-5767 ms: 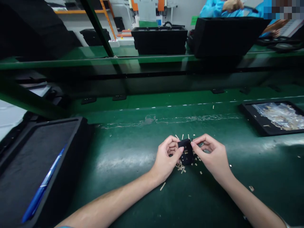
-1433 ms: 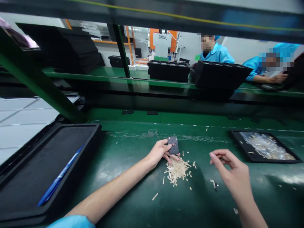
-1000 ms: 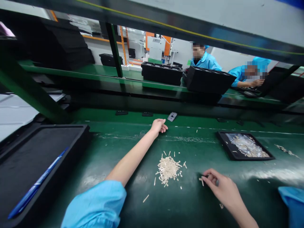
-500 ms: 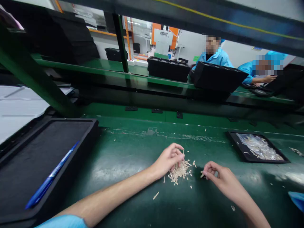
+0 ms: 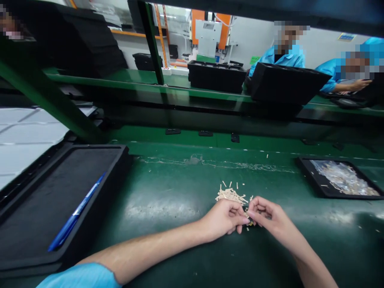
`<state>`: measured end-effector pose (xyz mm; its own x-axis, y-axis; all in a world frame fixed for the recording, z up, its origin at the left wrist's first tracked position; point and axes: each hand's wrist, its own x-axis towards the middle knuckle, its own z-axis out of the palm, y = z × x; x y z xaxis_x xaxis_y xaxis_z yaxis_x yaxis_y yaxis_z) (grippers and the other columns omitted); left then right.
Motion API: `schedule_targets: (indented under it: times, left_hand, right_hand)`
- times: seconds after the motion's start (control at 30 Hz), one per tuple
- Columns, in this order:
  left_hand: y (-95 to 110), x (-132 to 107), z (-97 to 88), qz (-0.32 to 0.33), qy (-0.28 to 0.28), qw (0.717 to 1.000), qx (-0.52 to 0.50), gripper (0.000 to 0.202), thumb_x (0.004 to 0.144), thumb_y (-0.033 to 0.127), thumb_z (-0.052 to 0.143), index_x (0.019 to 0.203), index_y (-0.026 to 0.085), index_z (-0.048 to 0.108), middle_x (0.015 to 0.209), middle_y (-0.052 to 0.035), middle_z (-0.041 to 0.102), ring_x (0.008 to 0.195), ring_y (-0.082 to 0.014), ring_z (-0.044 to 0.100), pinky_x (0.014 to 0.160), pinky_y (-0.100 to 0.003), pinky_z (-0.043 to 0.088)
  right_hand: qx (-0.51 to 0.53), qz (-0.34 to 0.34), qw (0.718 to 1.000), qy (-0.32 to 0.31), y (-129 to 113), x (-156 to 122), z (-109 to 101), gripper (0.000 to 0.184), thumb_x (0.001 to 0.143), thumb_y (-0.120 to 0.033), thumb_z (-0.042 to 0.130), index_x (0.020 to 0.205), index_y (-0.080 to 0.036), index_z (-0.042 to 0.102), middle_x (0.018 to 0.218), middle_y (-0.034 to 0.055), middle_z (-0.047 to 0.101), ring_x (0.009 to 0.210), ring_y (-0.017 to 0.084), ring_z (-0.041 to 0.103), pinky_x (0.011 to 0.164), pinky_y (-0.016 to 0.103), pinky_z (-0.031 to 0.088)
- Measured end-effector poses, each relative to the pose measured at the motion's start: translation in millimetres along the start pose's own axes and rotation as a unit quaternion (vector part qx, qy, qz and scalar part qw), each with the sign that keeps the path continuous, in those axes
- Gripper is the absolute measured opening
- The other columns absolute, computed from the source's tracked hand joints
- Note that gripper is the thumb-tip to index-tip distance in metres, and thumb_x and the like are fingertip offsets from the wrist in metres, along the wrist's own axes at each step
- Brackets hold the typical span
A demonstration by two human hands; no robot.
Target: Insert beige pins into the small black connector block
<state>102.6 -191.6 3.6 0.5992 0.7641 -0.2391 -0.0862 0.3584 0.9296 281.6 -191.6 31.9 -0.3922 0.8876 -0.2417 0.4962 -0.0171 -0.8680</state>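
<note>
My left hand (image 5: 225, 218) is closed, with thumb and fingertips pinching a small beige strip (image 5: 246, 215). Its fingertips meet those of my right hand (image 5: 267, 214), also in a pinch. Between the two hands shows a small dark piece (image 5: 251, 221) with a bit of yellow, apparently in the right fingers; most of it is hidden. Just beyond my left hand lies a loose pile of small beige strips (image 5: 229, 195) on the green work surface (image 5: 168, 200).
A black tray (image 5: 6, 256) with a blue pen (image 5: 76, 214) stands at left. At right, another black tray (image 5: 318, 188) holds clear plastic bags (image 5: 345, 178). Flat black pieces (image 5: 205, 133) lie farther back. Beyond the rail are black bins (image 5: 217, 78) and co-workers in blue (image 5: 295, 58).
My left hand has left the pile and come nearer to me, its fingers closing. Both hands now meet at the fingertips. The view has shifted slightly.
</note>
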Motion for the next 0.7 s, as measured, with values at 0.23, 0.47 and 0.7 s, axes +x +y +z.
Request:
schedule_targets:
  times: [0.23,0.47,0.7]
  left_hand:
    - [1.7,0.6,0.9,0.001,0.027,0.999,-0.029,0.027,0.066,0.031,0.069,0.061,0.013,0.05,0.048,0.0037,0.054,0.031,-0.003,0.037,0.032,-0.016,0.025]
    - [2.6,0.9,-3.8,-0.007,0.001,0.999,-0.04,0.022,0.077,0.032,0.058,0.072,0.011,0.055,0.06,-0.0029,0.064,0.032,-0.0039,0.046,0.035,-0.015,0.024]
    - [3.3,2.7,-5.3,0.012,0.013,0.998,-0.055,0.031,0.072,0.041,0.064,0.068,0.012,0.052,0.056,-0.0016,0.062,0.032,-0.0039,0.045,0.035,-0.016,0.026]
  right_hand:
    - [0.008,-0.005,1.0,0.003,-1.1,-2.2,2.7,0.023,0.083,-0.038,0.055,0.074,-0.017,0.056,0.065,-0.0005,0.056,0.061,0.012,0.052,0.055,0.023,0.04]
    - [0.036,0.014,0.999,0.018,1.0,-4.2,-1.6,0.024,0.083,-0.04,0.054,0.074,-0.018,0.052,0.064,-0.0018,0.053,0.059,0.012,0.052,0.05,0.021,0.039]
    - [-0.191,0.04,0.977,0.091,23.0,-13.7,-41.7,0.021,0.08,-0.04,0.055,0.074,-0.02,0.06,0.062,0.0012,0.062,0.057,0.015,0.056,0.051,0.024,0.04]
